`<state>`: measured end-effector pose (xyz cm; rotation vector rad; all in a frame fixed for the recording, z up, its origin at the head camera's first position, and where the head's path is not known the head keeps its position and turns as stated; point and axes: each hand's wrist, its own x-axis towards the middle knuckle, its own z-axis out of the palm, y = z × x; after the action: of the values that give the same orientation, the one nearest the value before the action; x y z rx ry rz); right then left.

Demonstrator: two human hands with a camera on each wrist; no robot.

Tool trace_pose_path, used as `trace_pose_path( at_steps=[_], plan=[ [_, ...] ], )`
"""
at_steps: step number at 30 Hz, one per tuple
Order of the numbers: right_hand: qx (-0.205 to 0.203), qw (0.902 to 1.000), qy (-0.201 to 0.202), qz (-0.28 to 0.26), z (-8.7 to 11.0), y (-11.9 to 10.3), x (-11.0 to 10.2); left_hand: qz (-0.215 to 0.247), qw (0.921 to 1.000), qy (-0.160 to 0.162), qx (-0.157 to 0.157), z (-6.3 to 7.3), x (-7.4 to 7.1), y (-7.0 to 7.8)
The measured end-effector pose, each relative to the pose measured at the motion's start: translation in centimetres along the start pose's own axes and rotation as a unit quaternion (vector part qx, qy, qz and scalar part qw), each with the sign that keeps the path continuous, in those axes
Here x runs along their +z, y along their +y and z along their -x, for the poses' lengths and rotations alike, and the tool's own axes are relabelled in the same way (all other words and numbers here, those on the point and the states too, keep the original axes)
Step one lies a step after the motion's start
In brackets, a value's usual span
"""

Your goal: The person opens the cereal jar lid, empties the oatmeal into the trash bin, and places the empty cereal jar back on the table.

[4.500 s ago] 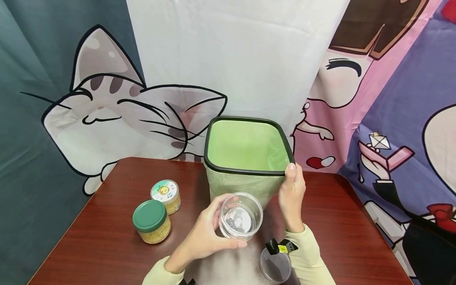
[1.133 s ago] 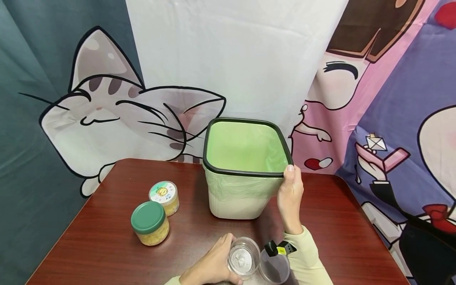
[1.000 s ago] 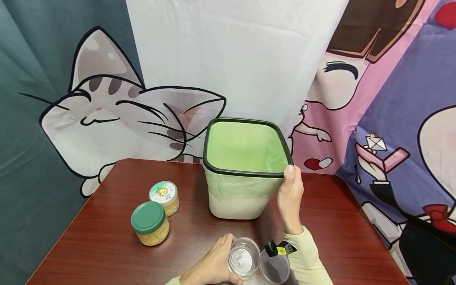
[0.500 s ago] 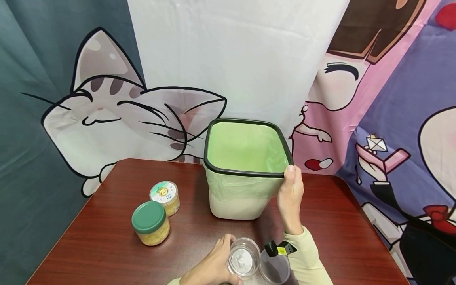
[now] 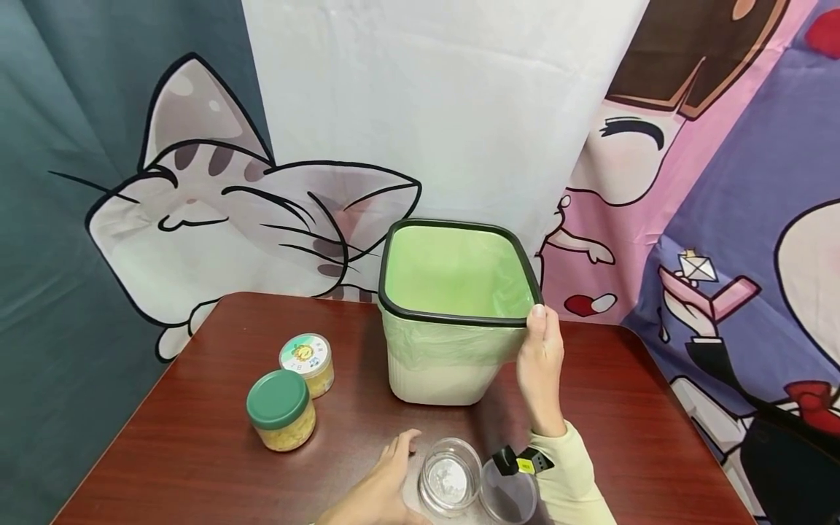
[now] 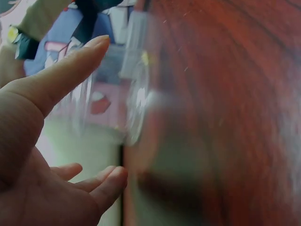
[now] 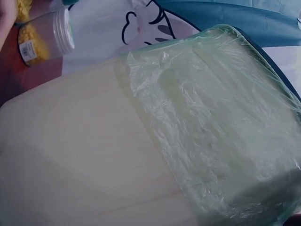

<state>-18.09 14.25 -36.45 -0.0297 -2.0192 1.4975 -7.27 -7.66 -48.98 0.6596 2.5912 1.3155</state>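
A clear, empty plastic jar [image 5: 450,475] stands on the table near its front edge. My left hand [image 5: 379,490] is beside it on the left, fingers spread and apart from it; in the left wrist view the thumb [image 6: 70,68] overlaps the blurred jar [image 6: 108,96]. With my right hand [image 5: 541,363] I grip the black rim of a trash bin [image 5: 438,375] at its front right corner. The bin is lined with a thin green bag [image 7: 211,117] folded over its outside. A clear round lid [image 5: 509,494] lies right of the jar, partly behind my right wrist.
Two jars of yellow contents stand at the left of the table [image 5: 184,452]: one with a green lid [image 5: 278,399], one with a printed white lid [image 5: 305,354]. A cartoon curtain [image 5: 459,109] hangs behind the table's back edge.
My left hand held the clear jar up in front of the bin, lowered it to the table beside the lid, and has let go, drawing left. My right hand stays on the rim.
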Motion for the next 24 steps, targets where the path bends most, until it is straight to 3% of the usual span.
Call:
trace_pose_path(
  at_steps=[6, 8, 11, 14, 16, 18, 20, 22, 24],
  plan=[
    [-0.016, 0.9996, -0.023, 0.0, 0.4, 0.3, -0.4, 0.045, 0.9972, 0.051, -0.031, 1.4, -2.6, -0.4],
    [-0.016, 0.9995, -0.028, 0.0, 0.6, 0.3, -0.4, 0.046, 0.9941, 0.09, -0.04, 1.9, -3.5, -0.6],
    [-0.004, 0.9997, -0.021, -0.016, 1.0, 0.2, -0.6, 0.016, 0.9831, 0.183, 0.001, 2.6, -4.7, -1.0],
    [0.003, 0.9988, -0.006, -0.049, 1.6, -0.2, -0.8, -0.016, 0.9543, 0.29, 0.07, 3.3, -5.7, -1.7],
    [-0.011, 0.9975, 0.003, -0.069, 2.0, -0.8, -0.9, -0.029, 0.9326, 0.35, 0.082, 3.8, -6.3, -2.0],
    [-0.025, 0.9959, 0.008, -0.086, 2.4, -1.5, -1.0, 0.0, 0.9171, 0.396, 0.048, 4.2, -7.0, -1.9],
    [-0.032, 0.9944, 0.016, -0.099, 3.0, -2.3, -1.1, 0.058, 0.8955, 0.441, -0.012, 4.5, -7.7, -1.4],
    [-0.035, 0.9938, 0.023, -0.103, 3.4, -3.0, -1.0, 0.106, 0.8646, 0.486, -0.07, 4.6, -8.3, -0.4],
    [-0.035, 0.9934, 0.025, -0.106, 3.9, -3.4, -1.0, 0.127, 0.8317, 0.53, -0.109, 4.8, -8.9, 0.6]
  ],
)
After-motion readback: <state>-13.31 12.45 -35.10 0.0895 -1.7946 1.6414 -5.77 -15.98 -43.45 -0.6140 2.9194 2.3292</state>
